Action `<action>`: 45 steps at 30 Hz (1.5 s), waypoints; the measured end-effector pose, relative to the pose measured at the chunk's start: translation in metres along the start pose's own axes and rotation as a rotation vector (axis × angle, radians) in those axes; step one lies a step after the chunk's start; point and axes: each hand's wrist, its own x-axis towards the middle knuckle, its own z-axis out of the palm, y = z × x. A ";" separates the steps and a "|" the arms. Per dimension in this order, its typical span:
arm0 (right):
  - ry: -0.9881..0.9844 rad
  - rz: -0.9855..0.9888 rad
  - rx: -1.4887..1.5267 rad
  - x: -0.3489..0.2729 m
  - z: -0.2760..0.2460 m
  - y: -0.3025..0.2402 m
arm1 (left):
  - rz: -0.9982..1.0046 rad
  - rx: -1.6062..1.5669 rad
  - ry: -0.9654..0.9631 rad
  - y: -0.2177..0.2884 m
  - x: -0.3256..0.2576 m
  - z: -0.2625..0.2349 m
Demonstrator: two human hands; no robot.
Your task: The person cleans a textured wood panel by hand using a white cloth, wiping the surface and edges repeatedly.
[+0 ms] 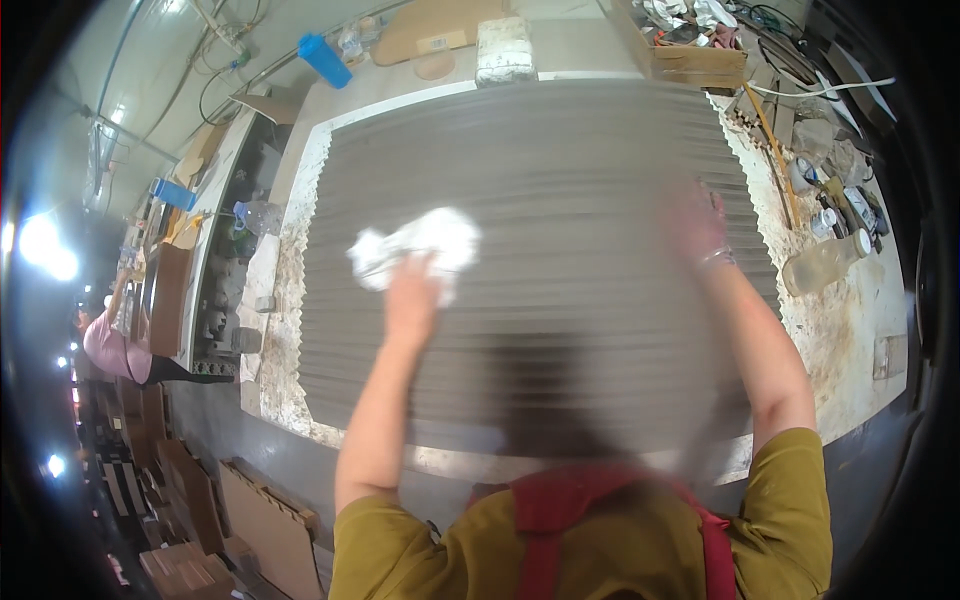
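One white rag [420, 245] under left hand [412, 295] fingers, on ribbed grey sheet [560, 170].

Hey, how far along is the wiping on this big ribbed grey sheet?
Done: cannot tell; blur hides any wiped patches on the sheet. In hand: the left hand presses a white rag on its left-centre, and the right hand rests near the right edge. Left: seemingly most of the sheet.

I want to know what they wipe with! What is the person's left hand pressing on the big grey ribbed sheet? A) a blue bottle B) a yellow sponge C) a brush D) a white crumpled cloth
D: the left hand rests on a white crumpled cloth lying on the grey ribbed sheet.
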 end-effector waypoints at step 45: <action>-0.019 -0.018 0.048 -0.001 -0.015 -0.007 | 0.267 0.070 -0.077 -0.112 0.121 -0.056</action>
